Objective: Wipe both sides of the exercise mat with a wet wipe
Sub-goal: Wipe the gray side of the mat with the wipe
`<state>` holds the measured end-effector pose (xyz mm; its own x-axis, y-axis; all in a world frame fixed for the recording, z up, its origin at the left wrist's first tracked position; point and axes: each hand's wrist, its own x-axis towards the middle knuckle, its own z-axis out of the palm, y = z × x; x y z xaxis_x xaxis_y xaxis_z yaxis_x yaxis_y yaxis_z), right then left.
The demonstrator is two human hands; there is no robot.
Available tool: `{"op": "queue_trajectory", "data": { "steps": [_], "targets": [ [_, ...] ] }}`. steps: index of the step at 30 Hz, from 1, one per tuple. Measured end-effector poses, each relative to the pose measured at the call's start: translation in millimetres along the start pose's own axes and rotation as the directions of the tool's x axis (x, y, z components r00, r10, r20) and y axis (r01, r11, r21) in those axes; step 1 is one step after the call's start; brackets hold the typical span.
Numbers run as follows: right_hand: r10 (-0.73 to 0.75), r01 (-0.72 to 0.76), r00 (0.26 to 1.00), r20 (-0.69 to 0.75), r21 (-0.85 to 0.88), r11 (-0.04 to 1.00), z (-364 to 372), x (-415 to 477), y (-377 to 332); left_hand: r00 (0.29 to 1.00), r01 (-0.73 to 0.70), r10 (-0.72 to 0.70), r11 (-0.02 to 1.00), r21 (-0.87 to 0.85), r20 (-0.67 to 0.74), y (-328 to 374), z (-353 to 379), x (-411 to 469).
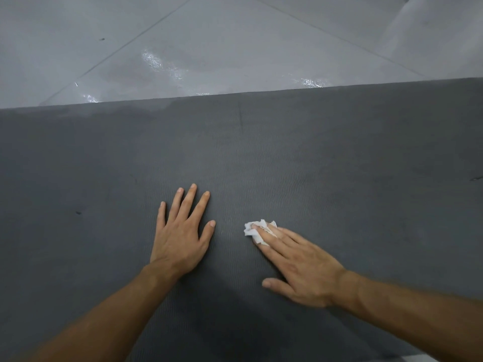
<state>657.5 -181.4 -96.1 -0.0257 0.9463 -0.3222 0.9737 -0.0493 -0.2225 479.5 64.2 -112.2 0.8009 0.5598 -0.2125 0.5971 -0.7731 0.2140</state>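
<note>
**A:** From the head camera, what lies under the hands?

**B:** A dark grey, finely ribbed foam exercise mat (339, 165), spread flat. It runs out past both hands to the left and right and passes under both forearms.

**A:** How is the left hand?

**B:** The left hand (180, 239) lies palm down on the mat with its fingers straight and spread. It is released and grasps nothing.

**A:** And the right?

**B:** The right hand (300, 265) is palm down too, just to the right of the left one and not touching it. Its straight fingers (277, 239) press a small crumpled white wet wipe (252, 231) onto the mat, and none of them curls round it. The thumb (274, 283) sticks out on the near side and rests on the mat.

**A:** Where exactly is the wipe?

**B:** Under the right fingertips, in the gap between the two hands and apart from the left thumb. Its bunched edge shows beyond and to the left of those fingertips.

**A:** Anything beyond the hands?

**B:** The mat's far edge runs straight across, well beyond the fingertips. Past it is a pale grey tiled floor (209, 35) with shiny wet streaks (159, 64) near that edge. A small dark speck (78, 212) sits on the mat, well to the left of the left hand
</note>
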Motion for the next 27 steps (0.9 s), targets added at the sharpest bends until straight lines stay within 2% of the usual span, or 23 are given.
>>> {"op": "queue_trajectory", "data": {
  "steps": [4, 7, 11, 13, 15, 18, 22, 25, 27],
  "targets": [
    [0.000, -0.003, 0.999, -0.050, -0.068, 0.998, -1.6, -0.5, 38.0, 1.000, -0.003, 0.003, 1.000, -0.002, 0.003, 0.0, -2.1, 0.3],
    [0.181, -0.188, 0.973, -0.145, -0.041, 0.981, -11.0, -3.7, 78.9, 1.000, -0.007, 0.007, 1.000, -0.014, 0.008, -1.8, -2.1, 0.1],
    [0.444, -0.453, 0.872, -0.207, 0.007, 0.892, -17.5, -19.1, 135.2, 1.000, -0.005, 0.006, 1.000, -0.009, 0.009, -2.8, -0.6, 0.5],
    [0.517, -0.522, 0.836, -0.187, 0.020, 0.852, -17.7, -26.7, 149.0, 1.000, 0.002, -0.002, 1.000, -0.003, 0.006, -2.3, -0.5, 0.0],
    [0.529, -0.528, 0.830, -0.177, 0.053, 0.847, -15.4, -27.3, 147.5, 1.000, 0.011, -0.011, 1.000, -0.001, 0.008, -1.0, -0.4, -0.3],
    [0.444, -0.436, 0.879, -0.173, 0.084, 0.896, -13.6, -22.0, 119.9, 1.000, 0.013, -0.013, 1.000, -0.020, 0.000, 1.3, 0.1, -1.2],
    [0.166, -0.154, 0.977, -0.132, 0.093, 0.984, -10.4, -22.1, 56.8, 1.000, 0.006, -0.006, 1.000, -0.019, -0.001, 0.3, 1.8, -1.7],
    [-0.029, 0.030, 0.999, -0.025, 0.047, 0.998, 1.3, -27.8, 13.3, 1.000, 0.003, -0.003, 1.000, -0.009, 0.007, -1.8, 1.5, -0.5],
    [-0.068, 0.068, 0.998, -0.006, -0.024, 0.997, 10.9, -32.1, 1.7, 1.000, 0.000, 0.000, 1.000, -0.003, 0.010, -1.3, 0.9, -0.2]
  ]
}}
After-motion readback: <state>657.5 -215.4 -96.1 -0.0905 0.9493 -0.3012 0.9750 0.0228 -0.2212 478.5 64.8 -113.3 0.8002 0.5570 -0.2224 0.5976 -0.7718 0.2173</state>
